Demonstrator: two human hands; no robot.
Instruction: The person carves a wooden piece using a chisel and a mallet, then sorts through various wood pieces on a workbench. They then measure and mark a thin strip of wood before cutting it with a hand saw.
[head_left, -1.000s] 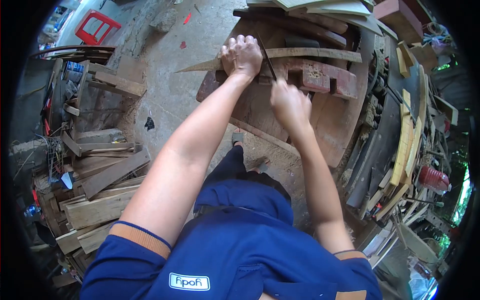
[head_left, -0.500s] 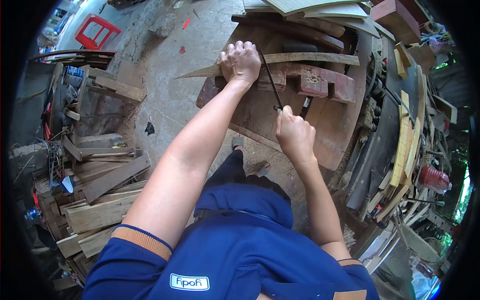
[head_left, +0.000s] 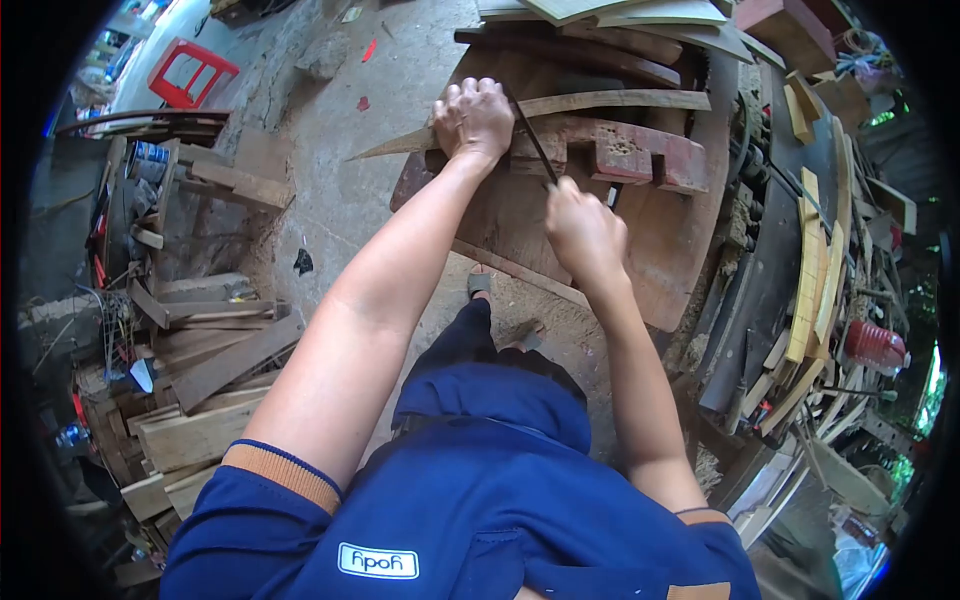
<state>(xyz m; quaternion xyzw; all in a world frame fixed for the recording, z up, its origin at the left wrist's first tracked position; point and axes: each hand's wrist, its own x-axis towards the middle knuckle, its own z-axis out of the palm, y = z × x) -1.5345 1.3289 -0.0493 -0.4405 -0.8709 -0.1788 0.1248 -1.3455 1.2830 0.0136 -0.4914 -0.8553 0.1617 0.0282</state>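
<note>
A long, curved wooden strip (head_left: pixel 620 100) lies across a notched, reddish wooden block (head_left: pixel 630 155) on the workbench. My left hand (head_left: pixel 473 122) is closed over the strip near its tapered left end, pressing it down. My right hand (head_left: pixel 587 232) is a fist around the handle of a narrow dark-bladed saw (head_left: pixel 538 148). Its blade slants up and left, crossing the strip just right of my left hand. The handle is hidden in my fist, and the blade's teeth are too small to make out.
Dark wooden lengths (head_left: pixel 570 55) and pale boards (head_left: pixel 690 38) lie behind the block. Scrap timber (head_left: pixel 200 440) is stacked at left. At right are yellow wood strips (head_left: pixel 808 270) and a red container (head_left: pixel 873 347). A red plastic stool (head_left: pixel 193 73) stands at the far left.
My right hand has pushed the saw away from my body, so its fist is nearer the block and less blade shows. My left hand stays on the strip.
</note>
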